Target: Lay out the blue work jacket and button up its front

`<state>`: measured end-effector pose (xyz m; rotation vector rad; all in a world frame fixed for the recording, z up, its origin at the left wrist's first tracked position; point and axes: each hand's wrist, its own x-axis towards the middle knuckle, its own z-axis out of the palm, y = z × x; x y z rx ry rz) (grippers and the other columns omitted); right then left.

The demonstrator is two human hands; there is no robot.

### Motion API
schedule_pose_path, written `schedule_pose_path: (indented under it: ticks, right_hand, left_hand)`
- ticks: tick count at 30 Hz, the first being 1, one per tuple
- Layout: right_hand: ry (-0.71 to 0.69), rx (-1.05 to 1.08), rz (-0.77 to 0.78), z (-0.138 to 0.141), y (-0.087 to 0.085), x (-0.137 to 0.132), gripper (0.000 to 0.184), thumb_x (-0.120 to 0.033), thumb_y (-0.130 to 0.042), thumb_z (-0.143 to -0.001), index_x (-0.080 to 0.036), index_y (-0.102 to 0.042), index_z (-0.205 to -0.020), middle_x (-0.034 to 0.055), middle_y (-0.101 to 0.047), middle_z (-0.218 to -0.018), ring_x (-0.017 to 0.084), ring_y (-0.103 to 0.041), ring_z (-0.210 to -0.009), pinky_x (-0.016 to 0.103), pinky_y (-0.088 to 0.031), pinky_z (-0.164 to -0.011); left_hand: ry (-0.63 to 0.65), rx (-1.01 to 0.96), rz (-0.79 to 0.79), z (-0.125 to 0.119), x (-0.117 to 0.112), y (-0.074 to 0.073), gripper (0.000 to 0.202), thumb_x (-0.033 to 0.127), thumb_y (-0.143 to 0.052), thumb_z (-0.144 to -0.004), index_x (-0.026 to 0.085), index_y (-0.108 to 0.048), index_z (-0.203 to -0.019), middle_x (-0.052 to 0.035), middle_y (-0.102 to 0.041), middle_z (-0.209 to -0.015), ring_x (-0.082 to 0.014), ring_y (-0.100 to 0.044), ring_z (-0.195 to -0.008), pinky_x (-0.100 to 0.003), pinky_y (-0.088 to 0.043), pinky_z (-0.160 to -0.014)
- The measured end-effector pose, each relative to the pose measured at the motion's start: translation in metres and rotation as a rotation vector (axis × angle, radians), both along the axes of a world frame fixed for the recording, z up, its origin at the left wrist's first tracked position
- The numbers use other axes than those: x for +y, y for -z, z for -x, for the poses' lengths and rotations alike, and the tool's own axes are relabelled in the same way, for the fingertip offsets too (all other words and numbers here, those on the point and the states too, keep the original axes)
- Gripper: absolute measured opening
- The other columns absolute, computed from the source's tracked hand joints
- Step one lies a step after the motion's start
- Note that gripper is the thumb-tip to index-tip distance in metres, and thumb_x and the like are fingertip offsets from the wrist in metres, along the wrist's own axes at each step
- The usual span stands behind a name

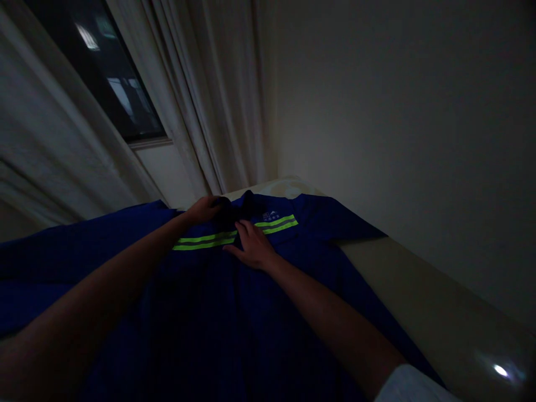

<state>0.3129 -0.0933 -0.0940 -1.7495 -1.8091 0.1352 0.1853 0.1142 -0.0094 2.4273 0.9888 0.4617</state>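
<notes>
A dark blue long-sleeved work shirt (201,312) lies spread across the lower middle of the frame, its collar pointing toward the upper centre, with two lime-yellow reflective stripes (205,241) running across the chest. The left hand (205,209) sits at the dark collar (247,204), and its fingers seem closed on the cloth, though shadow hides the fingertips. The right hand (251,244) lies open and flat on the chest, fingers spread across the stripes beside the front opening. The two hands are near each other but apart.

A flat palm like the right one seems best for keeping the cloth from rucking, and a light hold at the collar should keep the stripes level across the opening.

The shirt rests on a pale, glossy tabletop (419,296). White pleated curtains (234,100) hang at upper left, beside a dark window (96,72).
</notes>
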Motion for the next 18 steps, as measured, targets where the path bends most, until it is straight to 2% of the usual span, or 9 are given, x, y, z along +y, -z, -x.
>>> schedule_pose_path:
  ticks: [3, 6, 8, 10, 12, 13, 15, 18]
  right_hand:
    - [0.095, 0.08, -0.016, -0.002, -0.002, 0.002, 0.09, -0.078, -0.045, -0.1, -0.014, -0.038, -0.163, 0.0221, -0.036, -0.166, 0.036, -0.048, -0.146, 0.05, -0.039, -0.121]
    - [0.102, 0.133, -0.016, -0.005, -0.002, 0.003, 0.094, -0.079, -0.044, -0.1, -0.013, -0.031, -0.166, 0.0225, -0.028, -0.171, 0.035, -0.046, -0.149, 0.048, -0.039, -0.121]
    - [0.064, 0.127, 0.012, -0.006, -0.002, 0.004, 0.094, -0.079, -0.038, -0.102, -0.012, -0.028, -0.167, 0.0224, -0.035, -0.169, 0.033, -0.042, -0.152, 0.05, -0.033, -0.125]
    - [-0.011, 0.08, 0.05, -0.006, -0.002, 0.005, 0.091, -0.079, -0.035, -0.102, -0.015, -0.029, -0.167, 0.0201, -0.043, -0.166, 0.032, -0.042, -0.153, 0.053, -0.023, -0.129]
    - [-0.059, 0.024, 0.072, -0.004, -0.001, 0.005, 0.089, -0.08, -0.035, -0.102, -0.018, -0.034, -0.165, 0.0179, -0.048, -0.164, 0.032, -0.045, -0.152, 0.056, -0.018, -0.129]
    - [-0.067, -0.001, 0.078, -0.003, -0.001, 0.005, 0.087, -0.08, -0.035, -0.102, -0.019, -0.037, -0.164, 0.0173, -0.049, -0.163, 0.032, -0.045, -0.151, 0.057, -0.017, -0.129]
    - [-0.074, -0.041, 0.085, -0.002, 0.0, 0.005, 0.083, -0.079, -0.035, -0.103, -0.019, -0.044, -0.16, 0.0165, -0.052, -0.161, 0.033, -0.045, -0.151, 0.059, -0.016, -0.129]
    - [-0.095, -0.069, 0.081, -0.001, 0.0, 0.005, 0.078, -0.076, -0.034, -0.104, -0.02, -0.051, -0.155, 0.0151, -0.054, -0.159, 0.032, -0.044, -0.152, 0.06, -0.016, -0.129]
  left_hand:
    - [-0.058, 0.024, -0.133, -0.005, 0.002, 0.0, 0.039, 0.036, -0.05, -0.09, 0.014, -0.077, -0.108, -0.0096, -0.079, -0.094, -0.0266, -0.071, -0.089, -0.031, -0.054, -0.081]
    - [-0.099, 0.033, -0.172, -0.008, 0.0, 0.0, 0.035, 0.033, -0.049, -0.092, 0.015, -0.074, -0.108, -0.011, -0.078, -0.094, -0.0284, -0.071, -0.094, -0.033, -0.054, -0.084]
    - [-0.113, 0.028, -0.207, -0.007, -0.006, 0.002, 0.033, 0.032, -0.051, -0.092, 0.015, -0.072, -0.112, -0.0128, -0.077, -0.101, -0.0303, -0.07, -0.103, -0.036, -0.053, -0.092]
    - [-0.11, -0.01, -0.296, -0.001, -0.016, 0.006, 0.036, 0.032, -0.053, -0.093, 0.015, -0.069, -0.12, -0.0163, -0.074, -0.117, -0.0332, -0.065, -0.118, -0.042, -0.048, -0.105]
    - [-0.019, -0.039, -0.407, 0.005, -0.029, 0.013, 0.035, 0.033, -0.052, -0.095, 0.016, -0.067, -0.123, -0.0182, -0.069, -0.128, -0.0345, -0.06, -0.127, -0.047, -0.041, -0.114]
    - [0.044, -0.036, -0.428, 0.007, -0.036, 0.018, 0.034, 0.034, -0.052, -0.096, 0.017, -0.067, -0.121, -0.0178, -0.069, -0.128, -0.0341, -0.06, -0.126, -0.047, -0.041, -0.114]
    - [0.092, -0.003, -0.322, 0.008, -0.047, 0.03, 0.031, 0.04, -0.054, -0.096, 0.019, -0.069, -0.115, -0.016, -0.072, -0.12, -0.0324, -0.065, -0.115, -0.043, -0.046, -0.105]
    - [-0.026, 0.026, -0.035, 0.001, -0.052, 0.047, 0.03, 0.046, -0.06, -0.092, 0.019, -0.072, -0.098, -0.0134, -0.076, -0.103, -0.03, -0.07, -0.1, -0.037, -0.05, -0.091]
